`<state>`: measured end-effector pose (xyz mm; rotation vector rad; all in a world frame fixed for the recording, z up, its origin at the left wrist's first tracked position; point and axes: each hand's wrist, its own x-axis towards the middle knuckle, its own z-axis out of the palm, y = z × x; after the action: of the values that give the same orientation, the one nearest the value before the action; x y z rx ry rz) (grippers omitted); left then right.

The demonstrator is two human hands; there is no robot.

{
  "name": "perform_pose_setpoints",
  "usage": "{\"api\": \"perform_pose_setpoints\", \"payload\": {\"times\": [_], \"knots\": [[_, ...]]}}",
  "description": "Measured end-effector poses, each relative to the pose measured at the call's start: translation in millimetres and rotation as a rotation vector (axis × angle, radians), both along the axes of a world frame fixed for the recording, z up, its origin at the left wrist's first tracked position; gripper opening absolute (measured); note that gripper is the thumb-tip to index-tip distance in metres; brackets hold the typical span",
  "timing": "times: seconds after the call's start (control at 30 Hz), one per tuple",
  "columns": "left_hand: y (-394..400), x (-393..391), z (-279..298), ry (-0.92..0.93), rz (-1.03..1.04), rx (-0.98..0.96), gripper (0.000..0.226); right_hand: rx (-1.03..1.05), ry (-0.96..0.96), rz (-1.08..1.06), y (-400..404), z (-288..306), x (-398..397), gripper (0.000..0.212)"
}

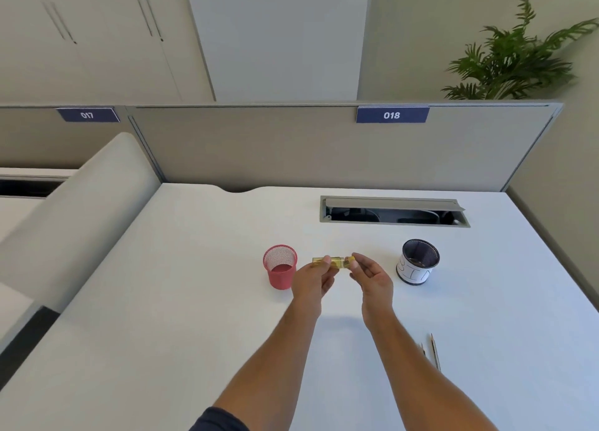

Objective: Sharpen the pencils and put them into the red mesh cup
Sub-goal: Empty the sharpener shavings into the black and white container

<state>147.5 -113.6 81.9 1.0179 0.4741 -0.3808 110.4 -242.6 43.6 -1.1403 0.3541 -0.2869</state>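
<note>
Pencils (pixel 435 351) lie on the surface, well right of the red mesh cup (pixel 280 266), tips pointing away. Just right of that cup, your left hand (pixel 312 280) and right hand (pixel 372 276) pinch a yellow sharpener (pixel 334 262), its long axis lying left-right.

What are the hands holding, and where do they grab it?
A yellow sharpener. The left hand pinches its left part, the right hand pinches its right end.

my hands: 2, left hand (pixel 312 280) and right hand (pixel 372 280) | yellow sharpener (pixel 334 262) I hold: 1 | pencils (pixel 434 351) by my right arm: 2 | red mesh cup (pixel 280 267): 1 | black mesh cup (pixel 418 262): 1
</note>
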Motion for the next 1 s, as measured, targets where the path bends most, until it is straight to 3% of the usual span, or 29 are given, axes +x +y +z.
{"api": "perform_pose_setpoints", "payload": {"times": [0.1,0.27,0.53,0.73,0.87,1.0], "knots": [[3.4,-6.1,-1.0,-0.010,-0.002,-0.029,0.029,-0.027,-0.002,0.033,6.9,1.8,0.9,0.025],[8.6,-10.5,-1.8,-0.023,-0.004,-0.074,0.029,-0.118,0.037,0.111,8.0,0.3,-1.5,0.032],[22.0,-28.9,-14.5,-0.109,-0.094,0.102,0.020,-0.254,0.176,0.241,-2.6,1.9,-16.3,0.029],[33.7,-58.0,-32.9,-0.121,-0.207,0.399,0.017,-0.423,0.296,0.308,4.4,-13.5,-29.0,0.031],[35.0,-81.7,-50.4,-0.115,-0.380,0.836,0.019,-0.768,0.434,0.374,13.4,-33.4,-37.6,0.029],[40.1,-98.5,-67.0,-0.164,-0.524,1.083,0.031,-1.004,0.535,0.454,24.1,-45.4,-49.1,0.026]]}}
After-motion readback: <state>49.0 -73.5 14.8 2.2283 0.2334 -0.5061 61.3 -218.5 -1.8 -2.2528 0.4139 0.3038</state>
